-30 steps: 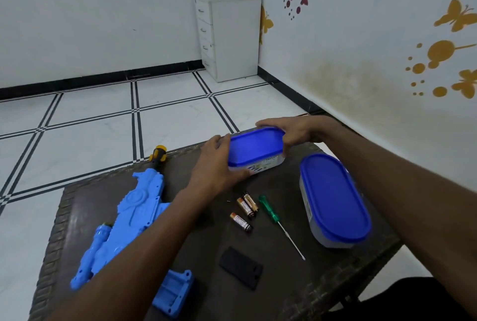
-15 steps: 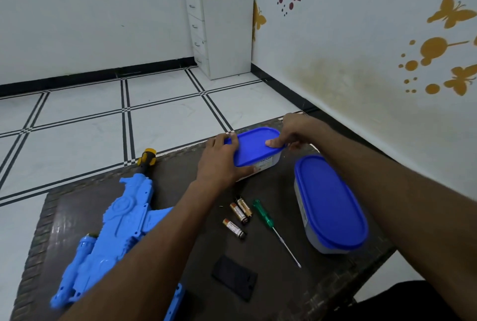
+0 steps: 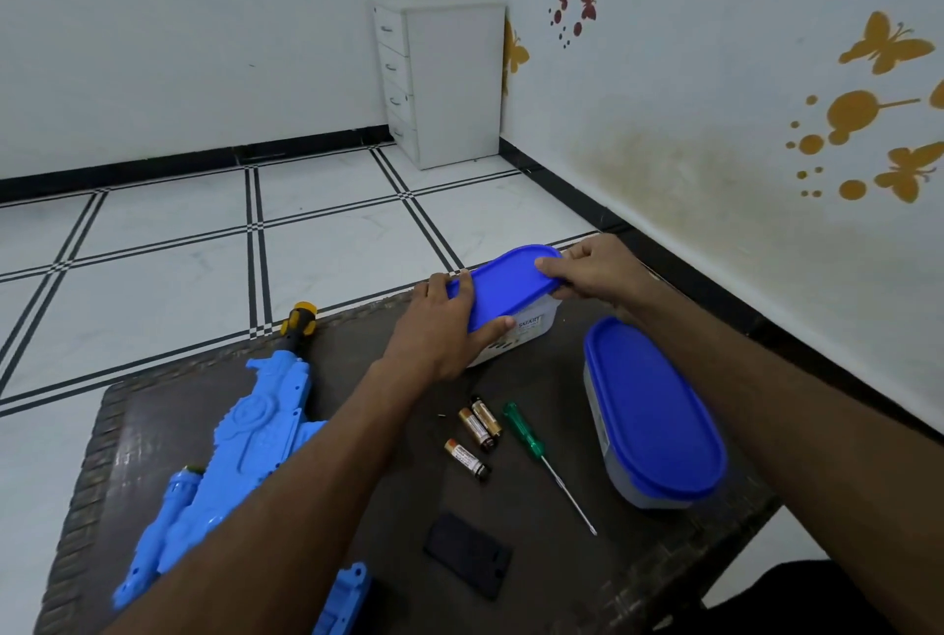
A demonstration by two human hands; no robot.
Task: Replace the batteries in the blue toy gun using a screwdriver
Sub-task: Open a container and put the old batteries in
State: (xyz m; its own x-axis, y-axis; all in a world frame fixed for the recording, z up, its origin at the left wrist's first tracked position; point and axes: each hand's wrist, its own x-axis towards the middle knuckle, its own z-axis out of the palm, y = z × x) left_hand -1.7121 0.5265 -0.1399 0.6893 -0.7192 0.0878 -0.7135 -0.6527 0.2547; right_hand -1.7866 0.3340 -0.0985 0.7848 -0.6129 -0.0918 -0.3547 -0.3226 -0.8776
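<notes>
small container [image 3: 516,328] at frame centre: blue lid [image 3: 503,284] now tilted, right end lifted versus half second ago. left hand [image 3: 442,328] grips container and lid edge, right hand [image 3: 595,271] pinches raised end. blue toy gun [image 3: 245,440] lower left, three batteries [image 3: 472,435], screwdriver [image 3: 541,460] untouched; likely fetching fresh cells.

The left forearm [image 3: 286,496] hides the middle of the blue toy gun [image 3: 255,430], and the bottom edge cuts off its grip. The small container [image 3: 516,333] has contents that cannot be seen.

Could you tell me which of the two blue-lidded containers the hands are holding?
The smaller container at the table's far edge: both hands grip its blue lid. The larger container, nearer and to the right, stands untouched.
</notes>
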